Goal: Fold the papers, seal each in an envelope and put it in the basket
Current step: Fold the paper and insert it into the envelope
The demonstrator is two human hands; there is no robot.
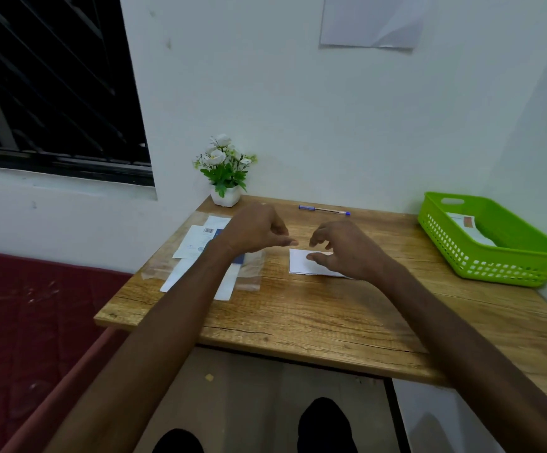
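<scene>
Folded paper [301, 263] flat on tabletop [314, 308], light, limp, slides easily. Right hand [344, 248] thumb seems to touch it; left hand [256, 228] hovers, loosely curled, empty. Pinch an edge.

Dim, flat indoor light, greenish cast. Soft shadows on tabletop [314, 308]. Window [53, 86] black. Overall soft focus; wide-angle bending at edges.
</scene>
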